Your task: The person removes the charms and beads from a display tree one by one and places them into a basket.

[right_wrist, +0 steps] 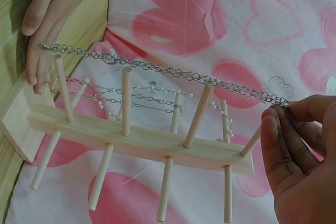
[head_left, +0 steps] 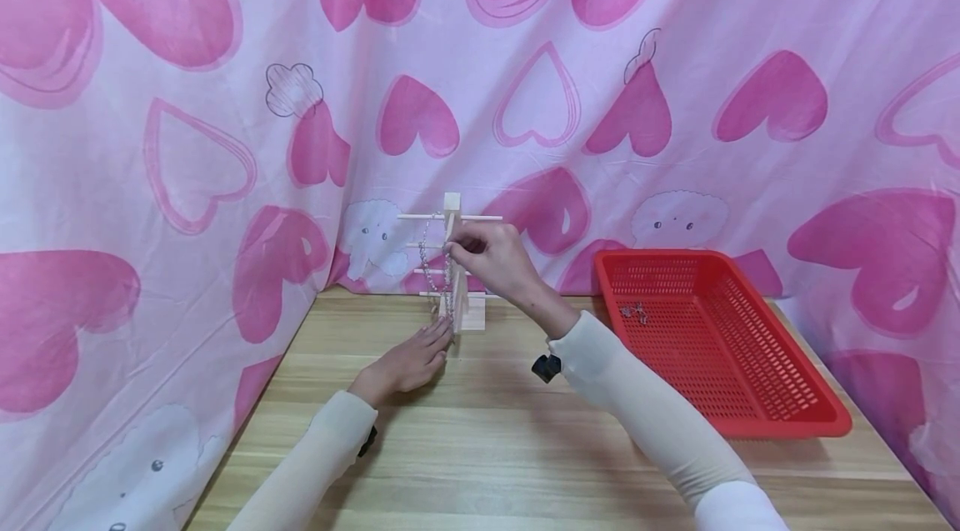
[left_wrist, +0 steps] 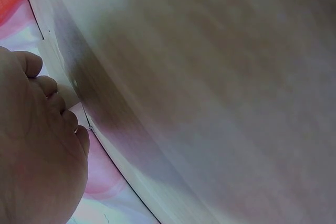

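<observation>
You're pinching the silver chain (right_wrist: pixel 168 71) at its top with your right hand (head_left: pixel 491 258), your left hand (head_left: pixel 408 360) lying straight-fingered at its bottom, so it's running straight beside the peg stand (right_wrist: pixel 144 139) near the surface's (head_left: pixel 450 456) far edge.

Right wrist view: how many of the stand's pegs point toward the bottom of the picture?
4: first peg nearest the base, then second peg and third peg along the middle, and fourth peg nearest the right hand. None of these looks hidden.
</observation>
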`<state>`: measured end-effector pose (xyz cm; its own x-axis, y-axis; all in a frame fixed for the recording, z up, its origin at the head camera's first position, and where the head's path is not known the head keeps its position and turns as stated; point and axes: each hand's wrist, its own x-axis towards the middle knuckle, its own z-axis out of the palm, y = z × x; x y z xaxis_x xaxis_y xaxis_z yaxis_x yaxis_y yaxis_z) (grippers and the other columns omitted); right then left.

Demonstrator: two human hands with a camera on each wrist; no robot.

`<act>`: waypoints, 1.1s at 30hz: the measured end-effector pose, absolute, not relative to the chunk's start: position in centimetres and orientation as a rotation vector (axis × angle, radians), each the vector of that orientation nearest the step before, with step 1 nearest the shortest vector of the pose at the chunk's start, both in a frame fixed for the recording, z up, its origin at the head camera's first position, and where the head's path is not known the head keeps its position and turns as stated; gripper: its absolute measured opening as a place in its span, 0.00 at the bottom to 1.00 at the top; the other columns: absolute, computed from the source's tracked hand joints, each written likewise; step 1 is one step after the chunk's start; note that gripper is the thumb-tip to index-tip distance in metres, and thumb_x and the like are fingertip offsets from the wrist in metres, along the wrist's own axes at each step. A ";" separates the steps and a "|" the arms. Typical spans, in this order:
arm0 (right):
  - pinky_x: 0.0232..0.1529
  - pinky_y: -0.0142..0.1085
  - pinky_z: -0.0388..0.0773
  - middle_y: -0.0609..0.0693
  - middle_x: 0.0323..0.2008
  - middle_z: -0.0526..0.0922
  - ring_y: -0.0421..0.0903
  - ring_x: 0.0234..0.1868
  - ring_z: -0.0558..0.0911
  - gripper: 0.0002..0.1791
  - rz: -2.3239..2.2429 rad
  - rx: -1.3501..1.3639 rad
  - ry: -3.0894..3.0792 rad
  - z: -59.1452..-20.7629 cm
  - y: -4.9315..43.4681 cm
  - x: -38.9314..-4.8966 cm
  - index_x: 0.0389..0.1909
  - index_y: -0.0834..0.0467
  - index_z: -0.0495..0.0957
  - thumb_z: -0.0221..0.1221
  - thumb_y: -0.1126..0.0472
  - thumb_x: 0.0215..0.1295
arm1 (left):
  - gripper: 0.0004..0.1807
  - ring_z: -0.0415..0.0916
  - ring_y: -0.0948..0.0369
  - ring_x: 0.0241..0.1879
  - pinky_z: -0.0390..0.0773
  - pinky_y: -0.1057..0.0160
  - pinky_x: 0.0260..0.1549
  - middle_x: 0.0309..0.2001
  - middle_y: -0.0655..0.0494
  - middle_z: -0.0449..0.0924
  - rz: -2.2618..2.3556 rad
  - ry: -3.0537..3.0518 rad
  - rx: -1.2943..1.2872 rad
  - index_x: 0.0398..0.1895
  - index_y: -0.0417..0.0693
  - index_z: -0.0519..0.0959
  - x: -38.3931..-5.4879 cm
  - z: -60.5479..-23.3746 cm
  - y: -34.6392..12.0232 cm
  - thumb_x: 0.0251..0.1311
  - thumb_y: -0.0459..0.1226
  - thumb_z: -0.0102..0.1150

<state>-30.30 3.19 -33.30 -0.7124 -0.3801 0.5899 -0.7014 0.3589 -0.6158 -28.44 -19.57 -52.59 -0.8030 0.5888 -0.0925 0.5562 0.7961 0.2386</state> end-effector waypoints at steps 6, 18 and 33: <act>0.37 0.32 0.87 0.52 0.34 0.92 0.44 0.32 0.87 0.05 1.299 0.957 -2.271 -33.2 3.2 -30.1 0.39 0.59 0.91 0.67 0.66 0.69 | 0.32 0.42 0.46 0.87 0.50 0.45 0.85 0.88 0.43 0.41 0.326 2.818 0.883 0.85 0.37 0.51 -28.3 -52.6 -19.7 0.85 0.42 0.32; 0.37 0.33 0.87 0.53 0.35 0.93 0.44 0.32 0.88 0.06 1.325 0.905 -2.293 -33.5 4.1 -30.5 0.42 0.60 0.92 0.67 0.65 0.70 | 0.33 0.42 0.46 0.87 0.50 0.45 0.85 0.88 0.42 0.41 0.338 2.816 0.881 0.85 0.36 0.51 -28.4 -52.7 -19.7 0.85 0.42 0.32; 0.31 0.27 0.82 0.56 0.31 0.91 0.44 0.29 0.84 0.06 1.424 0.788 -2.230 -32.7 8.1 -31.3 0.40 0.63 0.91 0.66 0.66 0.69 | 0.33 0.41 0.45 0.87 0.49 0.44 0.85 0.88 0.41 0.41 0.353 2.817 0.884 0.85 0.35 0.51 -28.6 -53.0 -19.7 0.85 0.42 0.31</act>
